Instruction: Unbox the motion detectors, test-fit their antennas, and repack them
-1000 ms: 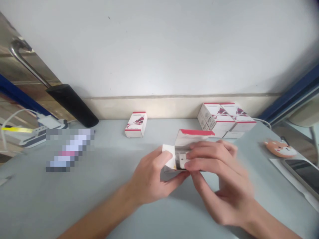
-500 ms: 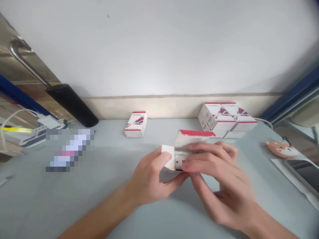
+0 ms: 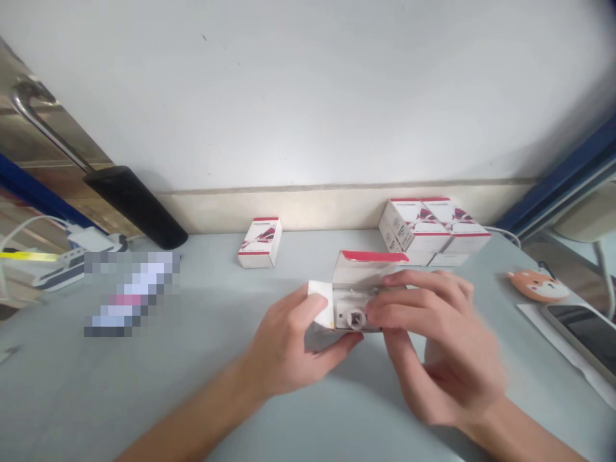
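Note:
My left hand (image 3: 289,340) is closed on the left end of a small white cardboard box (image 3: 346,271), thumb on its white side flap and a finger under it. The box's red-edged lid stands up at the back. Inside shows a whitish fitting with a round, ring-shaped piece (image 3: 356,319), its centre dark; I cannot make out its kind. My right hand (image 3: 443,346) grips the right end of the box, fingers over the top and thumb below, hiding that end.
One closed red-and-white box (image 3: 260,242) stands near the wall. Several matching boxes (image 3: 433,231) are stacked at the back right. A blurred-out phone-like object (image 3: 135,292), a power strip (image 3: 72,260) and a black cylinder (image 3: 137,206) are left; an orange animal-faced pouch (image 3: 538,285) and a phone (image 3: 584,337) right.
My right hand has shifted right along the box, uncovering the round ring-shaped piece inside. My left hand keeps its hold. The view has shifted slightly.

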`<state>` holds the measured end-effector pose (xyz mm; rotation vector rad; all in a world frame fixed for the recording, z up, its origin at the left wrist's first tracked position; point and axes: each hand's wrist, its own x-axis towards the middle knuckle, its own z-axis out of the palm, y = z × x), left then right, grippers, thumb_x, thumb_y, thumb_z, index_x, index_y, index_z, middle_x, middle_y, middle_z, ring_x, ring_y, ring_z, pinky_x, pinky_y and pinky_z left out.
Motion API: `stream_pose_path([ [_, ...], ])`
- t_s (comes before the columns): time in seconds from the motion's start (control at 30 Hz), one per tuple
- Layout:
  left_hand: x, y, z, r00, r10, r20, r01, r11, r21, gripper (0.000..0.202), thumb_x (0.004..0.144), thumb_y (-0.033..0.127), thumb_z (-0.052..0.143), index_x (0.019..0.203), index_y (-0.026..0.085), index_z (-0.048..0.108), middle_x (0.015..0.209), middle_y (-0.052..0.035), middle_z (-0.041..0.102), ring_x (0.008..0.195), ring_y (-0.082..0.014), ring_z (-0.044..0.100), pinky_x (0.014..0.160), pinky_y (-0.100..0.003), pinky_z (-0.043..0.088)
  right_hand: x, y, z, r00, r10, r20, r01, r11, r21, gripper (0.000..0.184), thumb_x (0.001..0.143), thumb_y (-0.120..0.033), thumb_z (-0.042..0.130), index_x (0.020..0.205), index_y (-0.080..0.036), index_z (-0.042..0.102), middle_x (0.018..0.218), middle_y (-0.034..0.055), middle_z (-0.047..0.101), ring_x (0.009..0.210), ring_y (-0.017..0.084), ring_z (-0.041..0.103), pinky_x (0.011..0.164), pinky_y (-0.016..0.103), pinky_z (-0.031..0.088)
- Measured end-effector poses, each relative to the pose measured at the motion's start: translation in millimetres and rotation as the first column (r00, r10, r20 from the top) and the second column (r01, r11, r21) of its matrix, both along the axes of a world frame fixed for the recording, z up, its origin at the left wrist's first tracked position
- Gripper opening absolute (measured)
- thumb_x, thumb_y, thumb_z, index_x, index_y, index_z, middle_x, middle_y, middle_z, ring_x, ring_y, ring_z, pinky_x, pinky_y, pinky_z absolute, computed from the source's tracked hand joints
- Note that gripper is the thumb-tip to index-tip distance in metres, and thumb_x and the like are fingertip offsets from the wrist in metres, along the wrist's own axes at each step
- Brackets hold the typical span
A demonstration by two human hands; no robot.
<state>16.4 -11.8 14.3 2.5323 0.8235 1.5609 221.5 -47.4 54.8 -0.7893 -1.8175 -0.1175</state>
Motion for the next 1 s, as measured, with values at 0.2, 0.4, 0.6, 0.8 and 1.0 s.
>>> stream_pose_path([
  [0.2,0.3,1.7,-0.6,1.000,-0.016,0.014,0.016,1.000,0.019,0.053,0.089,0.023,0.078,0.129,0.025,0.044,0.083,0.0033,0.059,0.065,-0.0137,0.061,0.057,-0.026,0.055,0.5,1.3,-3.1,0.998,0.003,0.056,0.000,0.999,-0.045,0.030,0.083,0.001,0.056,0.099,-0.021,0.069,0.085,0.0009,0.078,0.103,0.027,0.069,0.087,0.045,0.038],
  [0.4,-0.5,2.2,-14.8,0.991,-0.026,0.132,0.044,0.989,-0.139,0.095,0.084,0.021,0.084,0.159,0.025,0.026,0.108,-0.0076,0.071,0.084,-0.0199,0.073,0.075,-0.035,0.064,1.8,2.0,-6.1,0.999,0.029,0.021,-0.028,0.997,-0.077,0.036,0.084,0.001,0.057,0.111,-0.022,0.067,0.107,0.0062,0.077,0.113,0.029,0.067,0.092,0.047,0.044],
  [0.6,-4.9,0.8,-5.3,1.000,0.013,-0.022,-0.016,0.987,-0.163,0.085,0.091,0.020,0.076,0.162,0.027,0.030,0.104,-0.0048,0.066,0.084,-0.0180,0.068,0.069,-0.029,0.061,-0.5,10.0,-15.0,0.943,-0.048,-0.329,0.003,0.991,-0.134,0.038,0.090,-0.009,0.064,0.124,-0.025,0.062,0.122,0.0108,0.063,0.117,0.029,0.061,0.098,0.048,0.050],
  [0.8,-5.0,2.9,4.7,0.992,0.023,-0.122,-0.037,0.992,-0.118,0.053,0.093,0.016,0.070,0.144,0.026,0.056,0.103,-0.0042,0.057,0.083,-0.0145,0.064,0.071,-0.027,0.062,2.0,7.7,-16.2,0.929,-0.036,-0.367,-0.144,0.882,-0.449,0.023,0.105,-0.025,0.053,0.126,-0.029,0.063,0.128,0.0085,0.062,0.122,0.025,0.060,0.099,0.044,0.053],
  [1.0,-4.4,2.2,6.6,0.992,0.032,-0.119,-0.043,0.995,-0.091,0.047,0.094,0.016,0.069,0.138,0.025,0.059,0.098,-0.0029,0.056,0.079,-0.0137,0.062,0.066,-0.026,0.061,-3.7,5.6,-16.1,0.967,-0.071,-0.244,-0.059,0.871,-0.488,0.022,0.106,-0.029,0.056,0.115,-0.034,0.075,0.131,0.0063,0.058,0.132,0.023,0.056,0.106,0.042,0.055],
])
